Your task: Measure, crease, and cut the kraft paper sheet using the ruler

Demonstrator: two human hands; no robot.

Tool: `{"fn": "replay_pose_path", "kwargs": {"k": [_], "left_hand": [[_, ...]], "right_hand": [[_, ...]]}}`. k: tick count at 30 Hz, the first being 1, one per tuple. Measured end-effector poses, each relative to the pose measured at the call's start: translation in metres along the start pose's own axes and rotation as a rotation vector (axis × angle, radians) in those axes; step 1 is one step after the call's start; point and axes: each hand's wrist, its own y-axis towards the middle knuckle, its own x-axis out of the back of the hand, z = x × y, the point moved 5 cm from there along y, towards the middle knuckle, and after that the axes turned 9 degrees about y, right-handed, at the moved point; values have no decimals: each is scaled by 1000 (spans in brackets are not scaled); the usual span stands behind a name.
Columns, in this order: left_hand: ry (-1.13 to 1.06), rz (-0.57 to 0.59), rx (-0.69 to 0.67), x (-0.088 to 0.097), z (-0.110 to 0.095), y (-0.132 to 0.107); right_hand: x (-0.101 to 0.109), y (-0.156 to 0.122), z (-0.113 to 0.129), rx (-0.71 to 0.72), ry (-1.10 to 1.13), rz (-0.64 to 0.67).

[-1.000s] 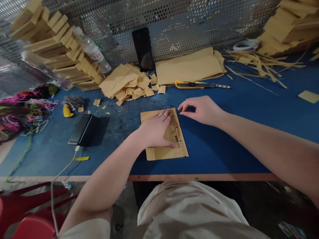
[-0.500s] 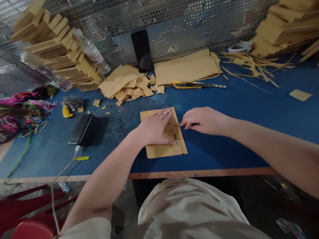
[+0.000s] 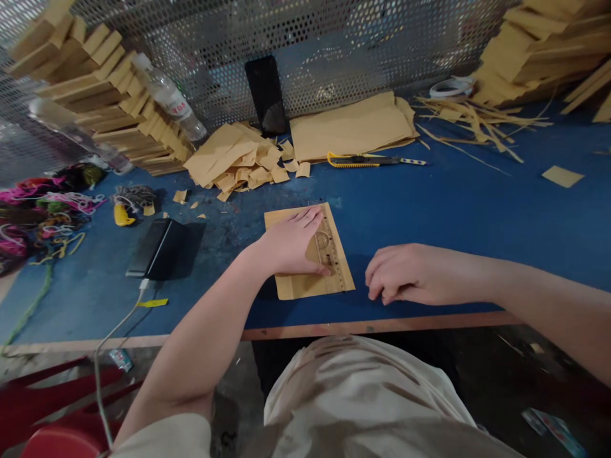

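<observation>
A piece of brown paper (image 3: 298, 287) lies flat near the front of the blue table, with a clear plastic ruler (image 3: 333, 259) along its right side. My left hand (image 3: 292, 245) is spread over both, pressing them down, thumb and fingers apart. To the right of the paper and apart from it, my right hand (image 3: 401, 273) rests low over the table with its fingers curled together. Whatever those fingers hold, if anything, is hidden. Farther back lies a yellow box cutter (image 3: 353, 160) beside a thin white-and-blue patterned tool (image 3: 414, 161).
Behind are brown paper scraps (image 3: 248, 168), large sheets (image 3: 348, 127), an upright phone (image 3: 267, 95) and a bottle (image 3: 174, 105). Paper stacks (image 3: 100, 89) rise at the left and right. A black device (image 3: 155, 248) with a cable and tangled yarn (image 3: 52, 203) occupy the left.
My right hand has moved away from the paper's right edge, to the right and toward me. My left hand stays on the ruler and paper. The whole view has shifted slightly.
</observation>
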Motion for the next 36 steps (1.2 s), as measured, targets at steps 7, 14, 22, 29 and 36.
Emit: {"fn": "replay_pose_path", "kwargs": {"k": [7,14,22,29,36], "left_hand": [[-31,21,7,-2,15,-12],[-35,110,158,0,39,-24],[-44,83,120,1,39,-25],[-37,103,116,0,40,-25],[-22,84,111,2,39,-25]], "right_hand": [[36,7,-16,-262,-108,-307],[68,38,-39,-338,-21,-546],[32,55,-41,-282,-57,-487],[-4,54,-17,-33,-631,-149],[18,37,-16,29,-664,-183]]}}
